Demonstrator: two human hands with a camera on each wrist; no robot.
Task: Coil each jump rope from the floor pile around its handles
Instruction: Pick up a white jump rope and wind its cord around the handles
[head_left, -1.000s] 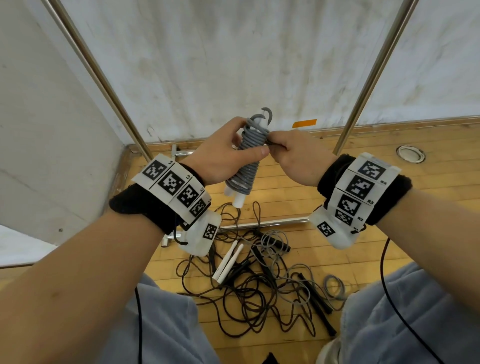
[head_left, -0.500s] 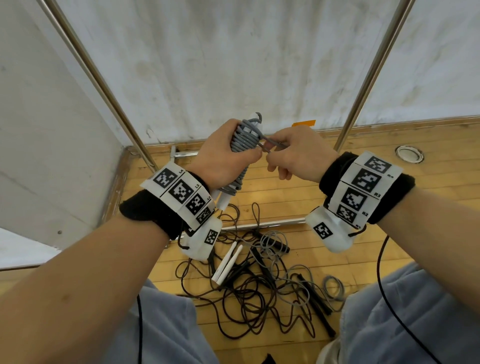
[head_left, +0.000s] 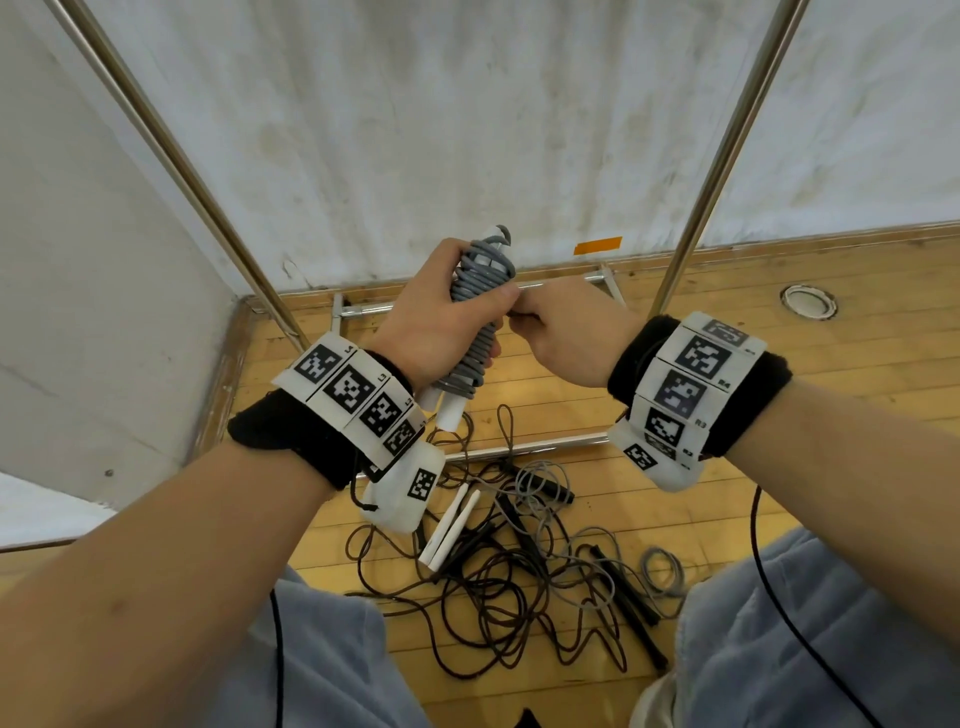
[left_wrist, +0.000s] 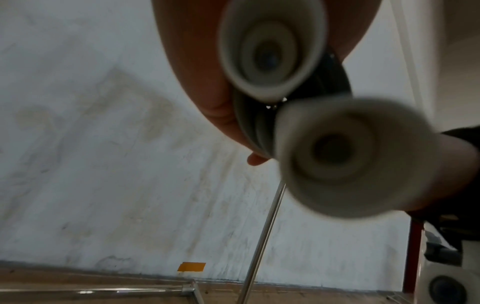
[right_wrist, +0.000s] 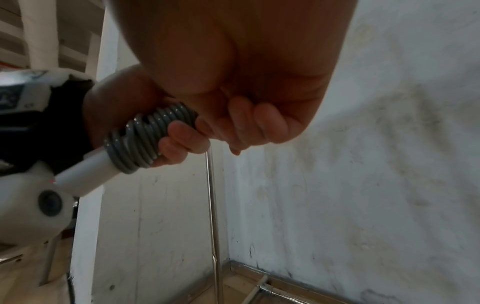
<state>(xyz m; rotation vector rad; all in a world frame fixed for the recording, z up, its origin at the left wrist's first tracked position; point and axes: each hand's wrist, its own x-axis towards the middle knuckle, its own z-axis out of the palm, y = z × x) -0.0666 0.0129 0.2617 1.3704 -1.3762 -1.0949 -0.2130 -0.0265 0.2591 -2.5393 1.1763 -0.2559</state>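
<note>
1. The left hand (head_left: 434, 332) grips the grey jump rope (head_left: 475, 322) around its middle, fingers and thumb wrapped over the coils, holding it tilted in the air above the floor pile (head_left: 519, 561).
2. The rope is wound in tight grey turns around two white handles (head_left: 444, 408), whose ends stick out below the left hand; a short grey loop pokes out above it.
3. The right hand (head_left: 563, 332) sits just right of the coil, fingers curled and touching it; what it pinches cannot be seen.
4. Wrist bands carry black-and-white square markers with small labels, partly readable as L3, L4, R3, R4.
5. The left wrist view alone shows the hollow handle ends (left_wrist: 270, 51); the right wrist view shows the coil ridges (right_wrist: 153, 135) close up.
</note>
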